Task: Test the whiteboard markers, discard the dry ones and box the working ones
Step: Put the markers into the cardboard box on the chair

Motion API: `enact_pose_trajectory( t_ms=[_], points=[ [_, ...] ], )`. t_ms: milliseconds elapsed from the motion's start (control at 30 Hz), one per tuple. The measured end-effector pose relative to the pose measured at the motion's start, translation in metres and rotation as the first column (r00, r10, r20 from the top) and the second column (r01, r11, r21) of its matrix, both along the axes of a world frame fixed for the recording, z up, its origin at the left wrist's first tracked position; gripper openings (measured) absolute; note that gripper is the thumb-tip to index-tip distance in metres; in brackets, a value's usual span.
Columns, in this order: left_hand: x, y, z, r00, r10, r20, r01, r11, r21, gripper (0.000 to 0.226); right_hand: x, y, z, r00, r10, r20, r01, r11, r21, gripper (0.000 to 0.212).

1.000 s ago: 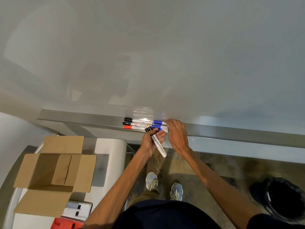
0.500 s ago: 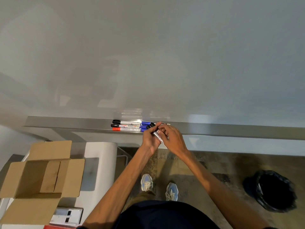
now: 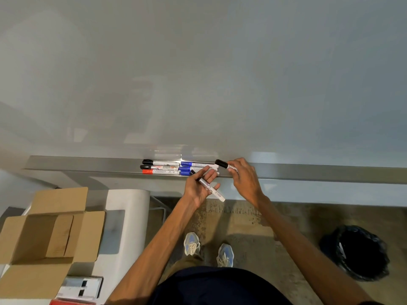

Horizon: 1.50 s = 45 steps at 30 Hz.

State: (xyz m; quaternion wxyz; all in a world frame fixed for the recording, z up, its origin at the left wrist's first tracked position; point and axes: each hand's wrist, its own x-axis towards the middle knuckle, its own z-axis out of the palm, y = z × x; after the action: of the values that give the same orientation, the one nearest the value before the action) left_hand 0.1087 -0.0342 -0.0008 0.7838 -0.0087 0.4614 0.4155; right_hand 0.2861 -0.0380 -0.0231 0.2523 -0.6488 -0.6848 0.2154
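Several whiteboard markers [image 3: 167, 167] with black, red and blue caps lie side by side on the metal tray [image 3: 88, 165] under the whiteboard [image 3: 198, 73]. My left hand [image 3: 197, 188] holds a white marker [image 3: 214, 191] with a black cap slanted across its palm, just below the tray. My right hand [image 3: 244, 179] pinches a second black-capped marker [image 3: 222, 164] over the tray, its cap pointing left. An open cardboard box [image 3: 44, 236] stands at the lower left. A black-lined bin [image 3: 356, 252] sits on the floor at the lower right.
The box rests on a white table [image 3: 125, 216], with a white and red item [image 3: 81, 287] in front of it. My feet [image 3: 207, 249] stand on the concrete floor between the table and the bin.
My hands were together at one marker and have moved apart. My right hand now holds a second black-capped marker over the tray, and my left hand keeps the first one.
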Motion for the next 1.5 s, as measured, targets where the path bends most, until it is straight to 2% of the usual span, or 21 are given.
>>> enact_pose_trajectory(
  t_ms=[200, 467, 600, 700, 867, 1033, 1133, 1200, 1300, 1500],
  points=[
    [-0.006, -0.008, -0.005, 0.982, 0.184, 0.036, -0.178, 0.975, -0.13, 0.032, 0.013, 0.004, -0.014, 0.993, 0.036, 0.114, -0.033, 0.999, -0.029, 0.025],
    [-0.01, -0.009, 0.0, 0.961, 0.275, 0.036, -0.27, 0.957, -0.108, 0.058, 0.024, -0.005, -0.029, 0.968, 0.034, 0.248, -0.027, 0.999, -0.029, 0.025],
    [-0.004, -0.006, 0.001, 0.964, 0.266, 0.023, -0.262, 0.959, -0.105, 0.053, 0.021, -0.006, -0.03, 0.957, 0.077, 0.279, -0.073, 0.997, -0.024, 0.032],
    [0.003, -0.002, 0.0, 0.971, 0.235, -0.038, -0.237, 0.968, -0.086, 0.04, 0.017, -0.005, -0.03, 0.953, 0.093, 0.289, -0.09, 0.996, -0.025, 0.039],
    [0.011, 0.003, 0.001, 0.978, 0.19, -0.088, -0.189, 0.982, 0.012, 0.021, 0.017, -0.005, -0.026, 0.972, 0.067, 0.224, -0.063, 0.998, -0.026, 0.037],
    [0.023, 0.006, 0.004, 0.984, 0.114, -0.139, -0.103, 0.991, 0.084, 0.016, 0.014, -0.004, -0.002, 0.999, -0.019, -0.048, 0.017, 0.999, -0.039, 0.029],
    [0.033, 0.007, 0.003, 0.982, 0.107, -0.153, -0.087, 0.988, 0.128, 0.013, 0.01, -0.002, 0.012, 0.987, 0.012, -0.16, -0.016, 1.0, -0.02, 0.029],
    [0.039, 0.006, 0.005, 0.985, 0.106, -0.134, -0.085, 0.984, 0.156, 0.016, 0.009, -0.002, 0.017, 0.985, 0.072, -0.158, -0.071, 0.997, 0.008, 0.027],
    [0.043, 0.004, 0.007, 0.99, 0.088, -0.113, -0.068, 0.983, 0.17, 0.02, 0.011, -0.004, 0.016, 0.99, 0.127, -0.066, -0.123, 0.99, 0.063, 0.025],
    [0.044, 0.0, 0.007, 0.974, -0.015, -0.225, 0.067, 0.972, 0.225, 0.012, 0.017, -0.005, 0.007, 0.997, 0.076, -0.011, -0.074, 0.99, 0.119, 0.025]
  ],
)
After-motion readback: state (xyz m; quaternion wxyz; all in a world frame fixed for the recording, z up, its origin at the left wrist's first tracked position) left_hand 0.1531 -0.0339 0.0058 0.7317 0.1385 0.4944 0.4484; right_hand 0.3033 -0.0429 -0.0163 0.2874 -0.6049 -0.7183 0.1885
